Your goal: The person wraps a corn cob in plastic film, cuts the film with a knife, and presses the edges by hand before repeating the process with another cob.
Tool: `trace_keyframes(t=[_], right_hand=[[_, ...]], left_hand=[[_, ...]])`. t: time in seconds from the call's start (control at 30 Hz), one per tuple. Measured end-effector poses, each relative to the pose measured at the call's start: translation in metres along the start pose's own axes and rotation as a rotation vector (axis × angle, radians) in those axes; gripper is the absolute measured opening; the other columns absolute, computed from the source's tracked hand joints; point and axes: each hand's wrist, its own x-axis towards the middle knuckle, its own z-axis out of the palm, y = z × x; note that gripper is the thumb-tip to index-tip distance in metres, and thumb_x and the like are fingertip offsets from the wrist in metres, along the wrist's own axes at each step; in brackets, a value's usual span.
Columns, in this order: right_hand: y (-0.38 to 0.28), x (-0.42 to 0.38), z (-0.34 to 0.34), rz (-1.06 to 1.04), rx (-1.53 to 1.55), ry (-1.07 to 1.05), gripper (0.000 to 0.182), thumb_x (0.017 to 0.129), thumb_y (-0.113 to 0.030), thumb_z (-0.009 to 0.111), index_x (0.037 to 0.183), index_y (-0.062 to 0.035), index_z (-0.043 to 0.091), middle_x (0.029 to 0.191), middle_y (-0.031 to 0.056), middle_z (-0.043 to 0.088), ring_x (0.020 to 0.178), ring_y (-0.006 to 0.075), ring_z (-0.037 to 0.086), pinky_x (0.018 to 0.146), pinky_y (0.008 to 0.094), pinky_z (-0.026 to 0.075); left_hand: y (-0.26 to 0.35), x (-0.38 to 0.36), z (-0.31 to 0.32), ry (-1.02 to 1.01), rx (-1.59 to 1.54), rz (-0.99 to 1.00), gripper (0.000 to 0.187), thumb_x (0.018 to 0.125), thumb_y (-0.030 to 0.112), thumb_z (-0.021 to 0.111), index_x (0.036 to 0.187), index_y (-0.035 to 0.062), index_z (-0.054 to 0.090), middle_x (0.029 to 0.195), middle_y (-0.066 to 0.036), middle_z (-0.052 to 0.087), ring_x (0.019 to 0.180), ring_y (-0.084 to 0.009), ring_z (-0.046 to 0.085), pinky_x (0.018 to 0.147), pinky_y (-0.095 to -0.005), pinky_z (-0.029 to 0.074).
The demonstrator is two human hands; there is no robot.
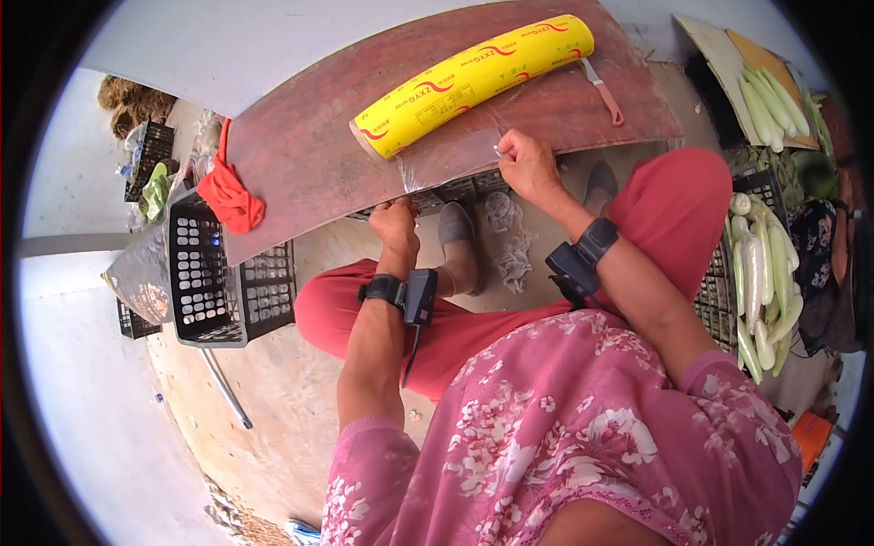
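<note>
A yellow printed roll of cling film (473, 84) lies across the reddish-brown board (300, 136). Clear, shiny film runs from the roll toward the board's near edge, faint and hard to trace. At that edge my left hand (394, 226) is closed in a fist, gripping the film's left side. My right hand (528, 168) pinches the film farther right, a small whitish bit showing at its fingertips. A knife (604, 94) with a pink handle rests on the board, right of the roll.
A red cloth (232, 196) hangs over the board's left corner, above a black crate (205, 273). Long pale-green vegetables (765, 273) fill a crate on the right; more (772, 107) lie on a board behind. White netting (510, 241) lies on the floor between the feet.
</note>
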Motion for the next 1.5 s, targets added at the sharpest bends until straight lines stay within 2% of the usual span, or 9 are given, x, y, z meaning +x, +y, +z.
trace_keyframes(t=[0.1, 0.2, 0.4, 0.5, 0.8, 1.0, 1.2, 1.3, 1.5], right_hand=[[-0.001, 0.0, -0.001, -0.004, -0.011, 0.005, 0.012, 0.078, -0.009, 0.06, 0.089, -0.0078, 0.064, 0.084, 0.0156, 0.068, 0.082, 0.0346, 0.066, 0.072, 0.0406, 0.051], [0.001, -0.001, 0.001, 0.012, 0.013, 0.014, 0.012, 0.078, -0.009, 0.06, 0.089, -0.0085, 0.064, 0.083, 0.0155, 0.068, 0.081, 0.0349, 0.066, 0.071, 0.0413, 0.051], [0.003, -0.001, 0.003, -0.041, 0.021, 0.053, 0.011, 0.078, -0.009, 0.06, 0.088, -0.0091, 0.063, 0.08, 0.0154, 0.067, 0.078, 0.0362, 0.065, 0.068, 0.0427, 0.051], [0.004, -0.002, 0.003, -0.047, 0.019, 0.056, 0.011, 0.077, -0.008, 0.06, 0.088, -0.009, 0.063, 0.079, 0.0153, 0.067, 0.077, 0.0368, 0.065, 0.067, 0.0424, 0.051], [0.003, -0.003, 0.002, -0.085, 0.021, 0.071, 0.01, 0.077, -0.006, 0.061, 0.087, -0.0076, 0.063, 0.08, 0.0155, 0.067, 0.077, 0.0364, 0.065, 0.067, 0.0415, 0.051], [0.002, -0.003, 0.002, -0.082, 0.035, 0.056, 0.01, 0.077, -0.005, 0.06, 0.087, -0.0065, 0.062, 0.08, 0.0155, 0.067, 0.078, 0.036, 0.065, 0.067, 0.041, 0.051], [0.002, -0.004, 0.002, -0.084, 0.043, 0.067, 0.009, 0.077, -0.005, 0.061, 0.086, -0.0065, 0.063, 0.08, 0.0156, 0.067, 0.077, 0.0358, 0.065, 0.067, 0.0405, 0.051], [0.002, -0.004, 0.002, -0.113, 0.048, 0.082, 0.009, 0.077, -0.005, 0.061, 0.086, -0.0068, 0.063, 0.079, 0.0156, 0.066, 0.076, 0.0355, 0.065, 0.066, 0.04, 0.051], [0.004, -0.003, 0.003, -0.097, 0.066, 0.076, 0.009, 0.077, -0.005, 0.061, 0.086, -0.0065, 0.062, 0.078, 0.0156, 0.066, 0.076, 0.0353, 0.065, 0.065, 0.0397, 0.051]], left_hand=[[0.003, -0.001, -0.002, -0.021, -0.022, -0.063, 0.007, 0.081, 0.004, 0.062, 0.075, 0.0055, 0.058, 0.062, -0.006, 0.06, 0.048, -0.0131, 0.053, 0.044, -0.0251, 0.039], [0.004, 0.002, -0.004, -0.063, -0.008, -0.106, 0.007, 0.086, 0.003, 0.057, 0.092, 0.005, 0.056, 0.074, -0.008, 0.06, 0.055, -0.0136, 0.054, 0.042, -0.0253, 0.037], [0.007, 0.001, -0.003, -0.152, -0.288, -0.26, 0.011, 0.09, 0.001, 0.052, 0.102, 0.0026, 0.051, 0.084, -0.008, 0.058, 0.071, -0.0182, 0.057, 0.059, -0.0282, 0.049], [0.008, -0.002, -0.003, -0.178, -0.337, -0.294, 0.008, 0.093, 0.002, 0.049, 0.1, 0.0021, 0.05, 0.087, -0.009, 0.057, 0.077, -0.0194, 0.056, 0.069, -0.0301, 0.051], [-0.004, 0.014, -0.009, -0.251, -0.513, -0.431, 0.012, 0.097, 0.007, 0.04, 0.1, 0.0023, 0.05, 0.087, -0.009, 0.058, 0.078, -0.0215, 0.056, 0.07, -0.0308, 0.049], [0.005, 0.012, -0.01, -0.232, -0.538, -0.44, 0.014, 0.092, 0.002, 0.04, 0.101, 0.0031, 0.05, 0.09, -0.01, 0.058, 0.079, -0.0232, 0.057, 0.068, -0.0304, 0.048], [0.025, 0.004, -0.014, -0.111, -0.547, -0.466, 0.019, 0.085, 0.006, 0.046, 0.103, 0.0018, 0.05, 0.094, -0.013, 0.058, 0.08, -0.0263, 0.059, 0.068, -0.0303, 0.049], [0.025, 0.007, -0.016, -0.151, -0.574, -0.406, 0.026, 0.086, 0.009, 0.049, 0.11, 0.0013, 0.043, 0.108, -0.017, 0.053, 0.092, -0.0319, 0.057, 0.074, -0.0345, 0.05], [0.028, 0.01, -0.014, -0.067, -0.491, -0.379, 0.019, 0.09, 0.01, 0.048, 0.106, 0.0002, 0.045, 0.104, -0.016, 0.054, 0.091, -0.0308, 0.058, 0.072, -0.0334, 0.051]])
